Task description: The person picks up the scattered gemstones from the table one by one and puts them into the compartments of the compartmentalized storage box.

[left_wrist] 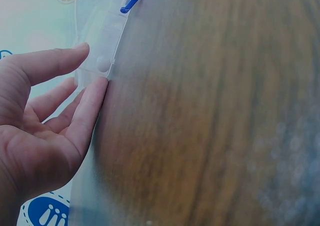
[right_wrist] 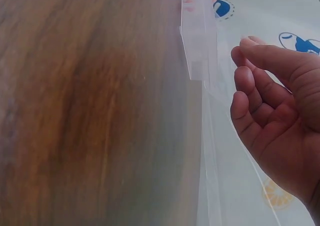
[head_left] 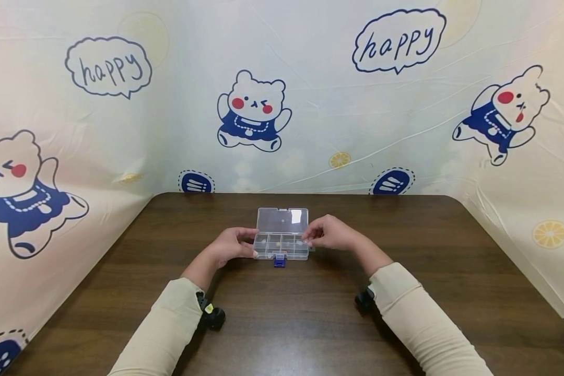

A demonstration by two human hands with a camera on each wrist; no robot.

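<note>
A clear plastic compartment box (head_left: 280,256) stands on the table with its lid (head_left: 282,220) raised at the back and a blue latch (head_left: 279,261) at the front. Tiny pale and yellowish pieces show in some compartments, too small to name. My left hand (head_left: 232,244) holds the box's left end, one digit at the front corner and others farther back. At the right end, my right hand (head_left: 331,233) has its thumb and index fingertips together over the compartments. Its other fingers curl in the right wrist view. Whether anything is between those fingertips cannot be made out.
The brown wooden table (head_left: 282,324) ends in a far edge behind the box. A printed cloth (head_left: 310,104) with bears and lemon slices hangs at the back and sides. Small black cameras (head_left: 213,316) are strapped to both wrists over cream sleeves (head_left: 162,329).
</note>
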